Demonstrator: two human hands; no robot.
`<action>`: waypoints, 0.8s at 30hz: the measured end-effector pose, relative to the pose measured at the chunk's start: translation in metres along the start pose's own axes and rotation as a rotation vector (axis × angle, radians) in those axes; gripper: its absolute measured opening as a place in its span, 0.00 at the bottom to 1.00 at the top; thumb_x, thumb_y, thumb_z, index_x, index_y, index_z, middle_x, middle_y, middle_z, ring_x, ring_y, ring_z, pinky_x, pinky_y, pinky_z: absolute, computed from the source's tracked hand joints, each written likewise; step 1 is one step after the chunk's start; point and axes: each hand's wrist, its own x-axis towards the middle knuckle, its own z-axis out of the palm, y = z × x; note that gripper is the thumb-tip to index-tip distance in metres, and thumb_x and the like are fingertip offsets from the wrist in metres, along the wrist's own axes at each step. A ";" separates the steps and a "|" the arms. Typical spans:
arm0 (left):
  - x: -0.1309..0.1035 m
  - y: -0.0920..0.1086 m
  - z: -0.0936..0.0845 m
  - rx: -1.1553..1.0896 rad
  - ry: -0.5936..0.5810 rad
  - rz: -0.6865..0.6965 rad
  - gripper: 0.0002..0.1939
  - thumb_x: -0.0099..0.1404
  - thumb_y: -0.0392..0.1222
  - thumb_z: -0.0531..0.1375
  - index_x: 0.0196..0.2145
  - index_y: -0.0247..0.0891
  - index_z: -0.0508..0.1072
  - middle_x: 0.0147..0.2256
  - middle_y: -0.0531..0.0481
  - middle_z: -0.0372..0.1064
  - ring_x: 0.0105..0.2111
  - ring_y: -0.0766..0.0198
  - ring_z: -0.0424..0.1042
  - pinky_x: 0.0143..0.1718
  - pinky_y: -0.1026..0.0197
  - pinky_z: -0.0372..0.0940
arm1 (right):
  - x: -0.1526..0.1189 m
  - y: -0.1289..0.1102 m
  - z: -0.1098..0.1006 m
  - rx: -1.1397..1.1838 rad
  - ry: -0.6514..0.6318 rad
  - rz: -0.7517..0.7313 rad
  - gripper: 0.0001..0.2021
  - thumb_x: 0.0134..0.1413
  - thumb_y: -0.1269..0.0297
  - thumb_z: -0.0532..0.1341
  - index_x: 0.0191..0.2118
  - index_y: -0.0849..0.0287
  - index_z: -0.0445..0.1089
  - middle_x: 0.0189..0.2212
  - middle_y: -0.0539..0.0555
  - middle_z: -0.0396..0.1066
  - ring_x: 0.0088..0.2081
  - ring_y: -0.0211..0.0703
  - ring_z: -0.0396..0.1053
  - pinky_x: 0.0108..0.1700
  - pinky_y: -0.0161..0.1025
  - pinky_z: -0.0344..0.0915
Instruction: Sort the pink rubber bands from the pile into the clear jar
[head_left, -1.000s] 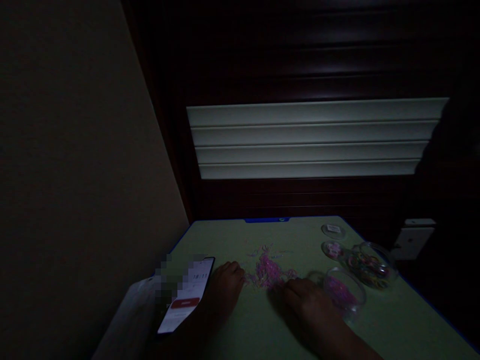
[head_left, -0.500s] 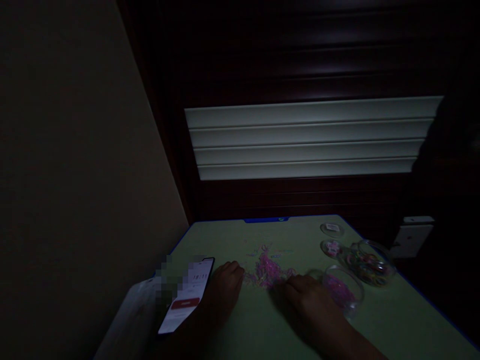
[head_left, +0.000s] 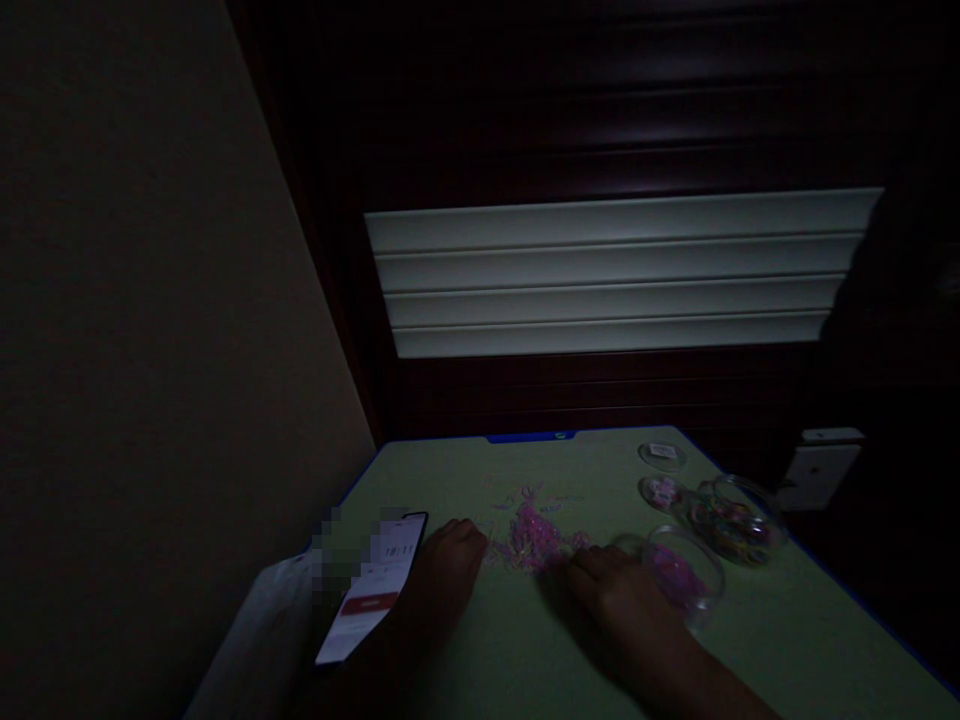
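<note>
A loose pile of small pink and pale elastic bands (head_left: pixel 534 535) lies on the green tabletop (head_left: pixel 517 650). My left hand (head_left: pixel 453 555) rests at the pile's left edge with its fingers curled together. On the near right side of the pile, my right hand (head_left: pixel 615 595) has bent fingers whose tips touch or almost touch the bands. Dim light and the backs of both hands hide whatever the fingertips hold. Just right of my right hand is a clear round container (head_left: pixel 682 580) with more pink bands inside.
A lit phone (head_left: pixel 371 590) lies left of my left hand. Farther right stands a clear container of multicoloured hair ties (head_left: pixel 735 525). Behind it are a clear lid with a label (head_left: pixel 662 456) and a small lid or dish (head_left: pixel 661 493). A wall (head_left: pixel 187 350) borders the left side.
The view has shifted very slightly. Both hands stay in nearly the same place by the pile, and no other clear movement shows.
</note>
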 end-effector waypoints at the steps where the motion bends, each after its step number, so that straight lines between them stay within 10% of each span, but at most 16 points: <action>1: 0.000 0.000 0.000 -0.001 0.012 0.002 0.13 0.67 0.31 0.48 0.33 0.35 0.72 0.34 0.45 0.68 0.38 0.59 0.66 0.42 0.58 0.62 | 0.000 -0.001 -0.001 0.001 0.000 -0.002 0.07 0.56 0.74 0.57 0.37 0.55 0.68 0.31 0.49 0.70 0.32 0.39 0.65 0.35 0.36 0.52; 24: -0.001 0.006 -0.004 -0.035 0.034 0.018 0.13 0.67 0.32 0.49 0.33 0.35 0.72 0.34 0.46 0.70 0.37 0.59 0.68 0.42 0.57 0.62 | 0.000 -0.001 -0.001 -0.014 0.023 -0.019 0.06 0.54 0.74 0.57 0.34 0.56 0.68 0.28 0.49 0.70 0.29 0.39 0.65 0.33 0.37 0.51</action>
